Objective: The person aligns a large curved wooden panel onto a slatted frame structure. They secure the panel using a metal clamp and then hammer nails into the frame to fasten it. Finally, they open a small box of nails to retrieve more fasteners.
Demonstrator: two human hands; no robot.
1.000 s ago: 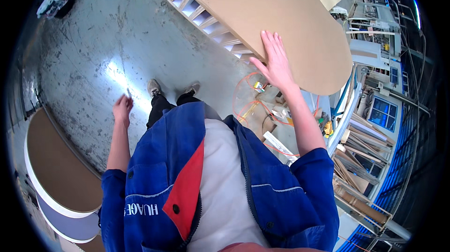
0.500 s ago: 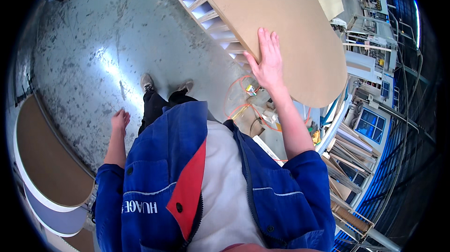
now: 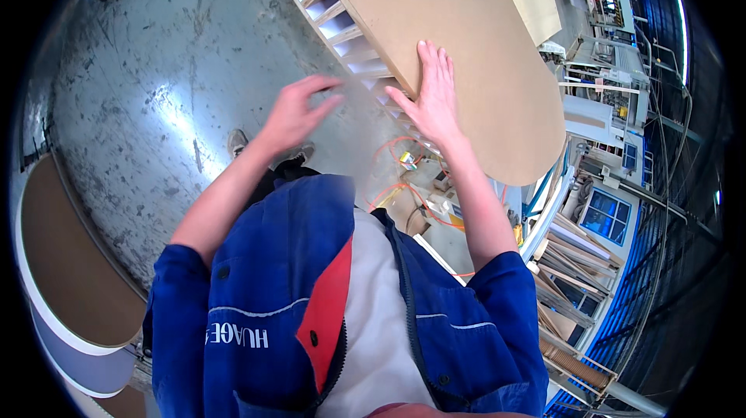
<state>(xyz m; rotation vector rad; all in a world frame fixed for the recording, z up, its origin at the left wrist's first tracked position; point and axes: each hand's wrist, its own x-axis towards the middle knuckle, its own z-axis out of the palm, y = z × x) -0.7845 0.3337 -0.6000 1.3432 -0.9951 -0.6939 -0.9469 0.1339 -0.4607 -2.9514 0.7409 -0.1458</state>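
Press evenly on the tan panel point(image 3: 482, 68) with the flat, spread, ungripping right hand point(image 3: 435, 107), bringing the half-curled, seemingly empty left hand point(image 3: 297, 113) squarely to its ribbed side point(image 3: 346, 34).

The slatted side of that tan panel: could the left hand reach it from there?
Probably yes: the left hand looks empty and close to the slatted side, with nothing visible between; the right hand rests on the tan panel.

The grey, scuffed floor point(image 3: 101, 107) carries a bright patch of reflected light point(image 3: 172, 113). At the right, a blue-paned window point(image 3: 604, 217) stands near stacked wooden strips point(image 3: 573, 266) and blue ribbed panelling point(image 3: 625, 301), and a white strip light point(image 3: 683, 41) glows.
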